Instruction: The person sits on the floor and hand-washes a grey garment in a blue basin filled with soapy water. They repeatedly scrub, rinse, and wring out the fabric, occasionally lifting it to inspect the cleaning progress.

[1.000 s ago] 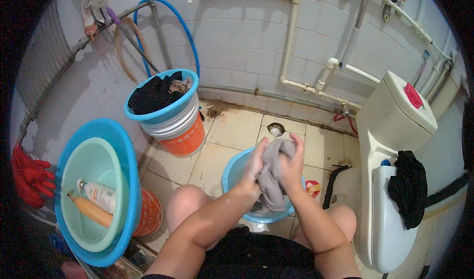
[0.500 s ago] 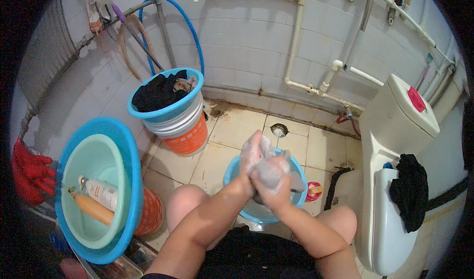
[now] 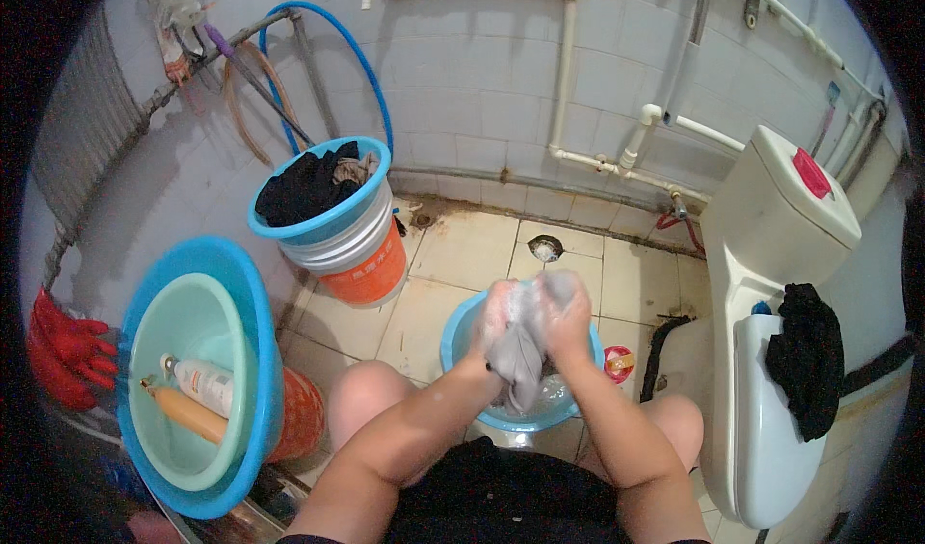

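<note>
A soapy grey cloth [image 3: 518, 363] is bunched between my two hands, its lower end hanging down over a light-blue basin [image 3: 451, 337]. My left hand [image 3: 488, 324] grips it on one side, and my right hand [image 3: 566, 315] is closed round it on the other. White suds cover the cloth's upper part and some of my fingers. Sudsy water [image 3: 554, 398] shows in the basin, which stands on the tiled floor between my knees. Whether more cloth lies in the basin is hidden by my hands.
Right of the basin sits a small red round container [image 3: 618, 362]. Further right, black cloth [image 3: 805, 361] lies on a closed toilet lid [image 3: 766, 428]. At left stand nested basins [image 3: 252, 419] holding bottles; behind, a blue basin [image 3: 279, 228] of dark clothes tops a bucket [image 3: 366, 272].
Both hands have shifted the cloth: my right hand has risen and turned, and the grey cloth now hangs lower between my wrists. The whole view has tilted slightly.
</note>
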A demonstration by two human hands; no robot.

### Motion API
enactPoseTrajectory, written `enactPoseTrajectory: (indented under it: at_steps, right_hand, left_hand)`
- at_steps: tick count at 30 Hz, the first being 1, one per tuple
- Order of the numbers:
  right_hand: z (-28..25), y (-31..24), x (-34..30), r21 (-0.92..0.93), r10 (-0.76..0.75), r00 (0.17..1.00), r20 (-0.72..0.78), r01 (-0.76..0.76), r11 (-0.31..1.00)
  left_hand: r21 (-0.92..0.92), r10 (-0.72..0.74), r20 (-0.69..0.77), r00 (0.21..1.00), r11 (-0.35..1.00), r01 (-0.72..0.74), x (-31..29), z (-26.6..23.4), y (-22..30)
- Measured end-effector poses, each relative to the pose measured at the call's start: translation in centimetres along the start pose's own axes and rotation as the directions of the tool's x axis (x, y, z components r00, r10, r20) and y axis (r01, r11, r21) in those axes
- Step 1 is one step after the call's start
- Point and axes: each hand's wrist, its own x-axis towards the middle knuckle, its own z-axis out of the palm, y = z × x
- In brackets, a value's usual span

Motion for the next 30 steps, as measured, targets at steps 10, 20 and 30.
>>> enactPoseTrajectory:
  at_steps: [10, 20, 30]
  right_hand:
    - [-6.1, -2.8, 4.8, 0.766, 0.351, 0.928, 0.127, -0.317, 0.559]
    - [-7.2, -2.8, 4.7, 0.472, 0.187, 0.982, -0.002, -0.164, 0.866]
    - [-4.4, -3.2, 2.2, 0.056, -0.157, 0.988, 0.0, 0.157, 0.986]
  left_hand:
    - [0.788, 0.074, -0.017, 0.997, 0.614, -0.032, -0.9, 6.0, 3.2]
    - [0.961, -0.027, -0.056, 0.998, -0.271, 0.047, -0.8, 9.4, 3.1]
    - [0.316, 0.088, 0.107, 0.99, 0.941, -0.118, -1.8, 9.0, 4.9]
